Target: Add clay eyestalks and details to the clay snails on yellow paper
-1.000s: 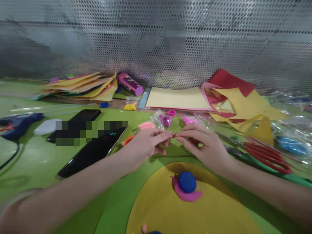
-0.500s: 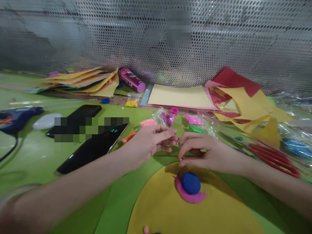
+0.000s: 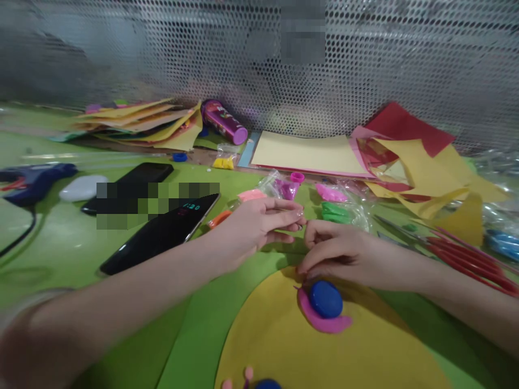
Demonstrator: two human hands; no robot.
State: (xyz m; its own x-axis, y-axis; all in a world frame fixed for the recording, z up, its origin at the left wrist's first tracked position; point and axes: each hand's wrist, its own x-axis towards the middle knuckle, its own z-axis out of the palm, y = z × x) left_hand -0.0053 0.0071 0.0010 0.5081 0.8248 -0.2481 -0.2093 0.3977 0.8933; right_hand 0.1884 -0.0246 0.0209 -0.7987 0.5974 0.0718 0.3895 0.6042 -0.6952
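Observation:
My right hand (image 3: 340, 251) is closed in a pinch at the top of a round yellow sheet (image 3: 324, 362). Its fingertips touch down just above a pink crescent of modelling clay (image 3: 320, 322), which curves round a blue clay disc (image 3: 326, 299). Whatever lies between those fingertips is hidden. With its fingers stretched out, my left hand (image 3: 259, 227) hovers just left of the right one, over the green surface. At the sheet's bottom edge, a second blue disc (image 3: 268, 384) shows in part beside a peach ball (image 3: 248, 373) on a thin purple stalk.
Bags of pink clay (image 3: 332, 192) and green clay (image 3: 335, 212) lie beyond the hands. Red-handled scissors (image 3: 466, 254) rest at right. Two phones (image 3: 162, 235) and a glue gun (image 3: 32, 181) are at left. Paper sheets (image 3: 304, 154) and a purple canister (image 3: 225, 123) line the perforated wall.
My right fingertips have lowered toward the sheet beside the pink crescent; a tiny orange bit seen at them earlier is now hidden. The view has tilted slightly, showing more of the sheet's lower part.

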